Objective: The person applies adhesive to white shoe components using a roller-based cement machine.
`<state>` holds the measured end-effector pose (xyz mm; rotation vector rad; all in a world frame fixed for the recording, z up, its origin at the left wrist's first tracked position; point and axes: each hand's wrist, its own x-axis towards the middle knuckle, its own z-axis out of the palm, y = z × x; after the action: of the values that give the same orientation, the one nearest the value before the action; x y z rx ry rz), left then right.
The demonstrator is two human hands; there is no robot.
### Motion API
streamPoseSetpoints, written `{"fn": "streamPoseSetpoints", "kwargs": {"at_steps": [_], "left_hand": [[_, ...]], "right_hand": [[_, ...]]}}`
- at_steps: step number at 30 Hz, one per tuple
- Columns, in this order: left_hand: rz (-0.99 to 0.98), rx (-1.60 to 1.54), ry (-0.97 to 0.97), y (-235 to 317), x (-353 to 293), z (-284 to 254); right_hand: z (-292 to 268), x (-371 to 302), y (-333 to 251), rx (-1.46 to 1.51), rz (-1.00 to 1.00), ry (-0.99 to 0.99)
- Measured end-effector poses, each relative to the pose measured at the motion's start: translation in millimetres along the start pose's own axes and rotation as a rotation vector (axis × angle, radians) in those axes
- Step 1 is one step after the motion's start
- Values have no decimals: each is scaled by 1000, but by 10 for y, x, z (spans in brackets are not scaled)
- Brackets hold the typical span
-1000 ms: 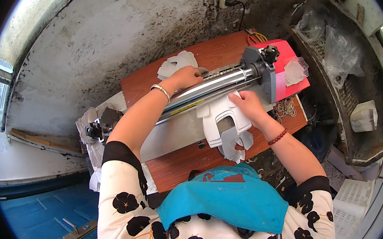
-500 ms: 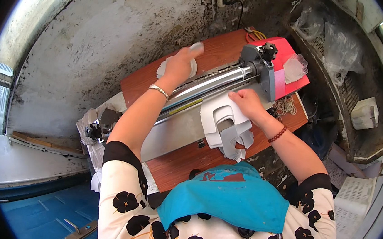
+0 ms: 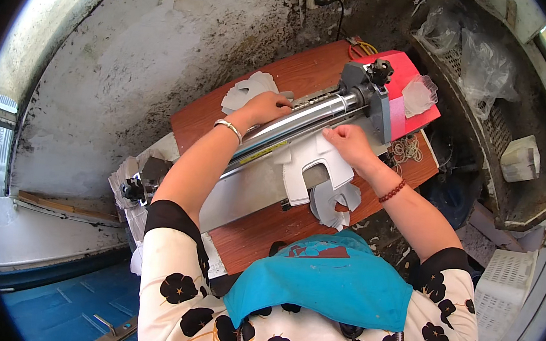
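A roller machine (image 3: 303, 122) with a shiny metal cylinder lies across the bench. On its near side, my right hand (image 3: 351, 145) pinches the upper edge of a white U-shaped piece (image 3: 297, 180) of sheet material, which lies on the metal plate. Below that, a stack of grey-white cut pieces (image 3: 333, 205) rests at the bench's near edge. Across the cylinder, my left hand (image 3: 266, 110) has its fingers curled down at the far side of the roller; what they grip, if anything, is hidden. Just beyond it lie pale curved pieces (image 3: 247, 90) on the wood.
The brown wooden bench top (image 3: 190, 116) meets a stained wall. A red cover (image 3: 409, 85) with a pale scrap (image 3: 419, 97) on it is at the machine's right end, near coiled string (image 3: 406, 150). Plastic bags (image 3: 486, 69) lie on a shelf at right.
My left hand has come down toward the roller from the pale pieces behind it. The white piece under my right hand now lies flatter, apart from the stack below.
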<state>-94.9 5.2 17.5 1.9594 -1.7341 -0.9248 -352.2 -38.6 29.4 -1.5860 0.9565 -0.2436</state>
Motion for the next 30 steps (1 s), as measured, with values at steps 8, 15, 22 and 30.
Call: {"fn": "streamPoseSetpoints", "kwargs": {"at_steps": [8,15,22,30], "left_hand": [[-168,-151,313,-63,-30,-87],[-3,-222,879,27,-49,-148],[130,243,563,129,-241,-214],[-94,74,-23,54,-73,-66]], "right_hand": [[8,-157,-44,97,-59,18],[-7,-167,-58,-117,-59,55],[1,-81,-125,-257,-94,73],[3,-54,-77,-167,-126,84]]}}
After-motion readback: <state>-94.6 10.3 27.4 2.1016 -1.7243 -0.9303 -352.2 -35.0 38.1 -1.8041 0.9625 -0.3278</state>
